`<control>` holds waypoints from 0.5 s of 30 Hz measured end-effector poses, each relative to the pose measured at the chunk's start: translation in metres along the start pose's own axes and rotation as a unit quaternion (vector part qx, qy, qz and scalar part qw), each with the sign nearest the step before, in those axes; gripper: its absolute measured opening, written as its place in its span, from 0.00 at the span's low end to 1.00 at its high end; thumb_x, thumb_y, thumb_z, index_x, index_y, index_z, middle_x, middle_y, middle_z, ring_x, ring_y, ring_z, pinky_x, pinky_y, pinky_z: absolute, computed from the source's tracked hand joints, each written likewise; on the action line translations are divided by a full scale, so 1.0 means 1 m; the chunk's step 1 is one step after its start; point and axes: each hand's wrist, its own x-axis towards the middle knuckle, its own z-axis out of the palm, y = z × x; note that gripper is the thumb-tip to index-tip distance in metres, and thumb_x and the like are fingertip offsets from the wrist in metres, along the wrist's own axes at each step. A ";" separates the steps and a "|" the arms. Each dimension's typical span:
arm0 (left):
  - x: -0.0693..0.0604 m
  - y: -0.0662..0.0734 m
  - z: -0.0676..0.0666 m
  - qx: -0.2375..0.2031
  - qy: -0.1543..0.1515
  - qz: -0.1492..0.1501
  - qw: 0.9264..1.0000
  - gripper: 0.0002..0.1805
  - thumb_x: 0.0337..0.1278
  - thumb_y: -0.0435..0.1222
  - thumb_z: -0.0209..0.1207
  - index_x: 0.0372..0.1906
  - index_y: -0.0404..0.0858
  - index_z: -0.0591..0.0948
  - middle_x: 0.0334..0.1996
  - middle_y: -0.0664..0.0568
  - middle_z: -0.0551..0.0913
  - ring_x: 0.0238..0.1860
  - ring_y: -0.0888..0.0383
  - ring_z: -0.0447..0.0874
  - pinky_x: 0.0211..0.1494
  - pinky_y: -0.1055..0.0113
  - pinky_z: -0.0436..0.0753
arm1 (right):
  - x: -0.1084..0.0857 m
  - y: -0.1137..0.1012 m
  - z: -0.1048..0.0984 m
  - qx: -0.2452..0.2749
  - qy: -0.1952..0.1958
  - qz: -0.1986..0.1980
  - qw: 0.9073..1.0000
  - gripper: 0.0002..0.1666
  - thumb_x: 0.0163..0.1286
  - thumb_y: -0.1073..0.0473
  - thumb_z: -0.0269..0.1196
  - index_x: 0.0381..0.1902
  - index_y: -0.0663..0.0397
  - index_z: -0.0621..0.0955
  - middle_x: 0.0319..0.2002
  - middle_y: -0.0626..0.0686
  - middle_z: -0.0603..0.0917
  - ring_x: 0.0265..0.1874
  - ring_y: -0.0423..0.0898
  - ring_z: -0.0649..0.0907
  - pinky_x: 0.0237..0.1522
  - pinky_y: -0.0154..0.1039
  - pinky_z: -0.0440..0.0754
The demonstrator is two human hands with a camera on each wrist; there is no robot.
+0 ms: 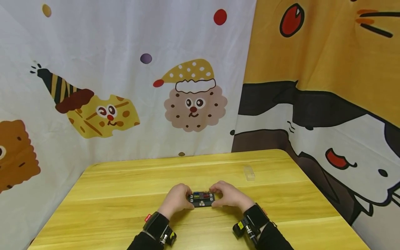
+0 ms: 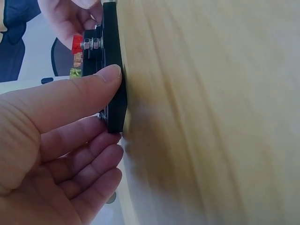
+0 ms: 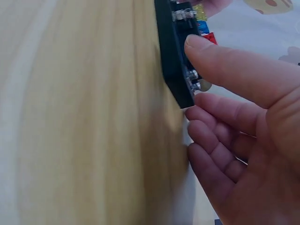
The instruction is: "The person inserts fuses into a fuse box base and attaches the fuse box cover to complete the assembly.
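Note:
A black fuse block [image 1: 201, 203] with silver screw terminals and red, blue and yellow blade fuses sits low over the table between both hands. At its left end, my left hand [image 1: 177, 198] grips it, the thumb [image 2: 96, 89] lying along the near side and the fingers bent around the end. My right hand [image 1: 230, 196] holds the opposite end, its thumb [image 3: 220, 61] against the near side. The right wrist view shows the block's base [image 3: 173, 65] from the side. Whether the base touches the tabletop cannot be made out.
A small clear plastic cover [image 1: 249, 173] lies on the wood-grain table [image 1: 125, 187], behind and right of the hands. Behind the table hangs a printed cloth [image 1: 118, 41] with cartoon figures.

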 end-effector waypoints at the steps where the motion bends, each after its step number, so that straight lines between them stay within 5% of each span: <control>1: 0.000 0.000 0.000 0.000 0.000 0.000 1.000 0.23 0.25 0.36 0.82 0.34 0.33 0.86 0.30 0.52 0.83 0.31 0.57 0.77 0.41 0.59 0.79 | -0.001 -0.001 -0.001 0.004 -0.001 0.001 1.000 0.32 0.55 0.55 0.77 0.55 0.60 0.80 0.48 0.51 0.78 0.47 0.51 0.78 0.54 0.52 0.76; 15: 0.001 0.001 0.000 0.011 -0.005 -0.009 1.000 0.24 0.26 0.38 0.82 0.35 0.33 0.86 0.32 0.51 0.83 0.33 0.56 0.78 0.43 0.58 0.79 | -0.004 0.008 -0.007 -0.019 0.038 0.017 0.999 0.38 0.54 0.53 0.77 0.60 0.64 0.77 0.53 0.57 0.81 0.54 0.58 0.79 0.59 0.56 0.72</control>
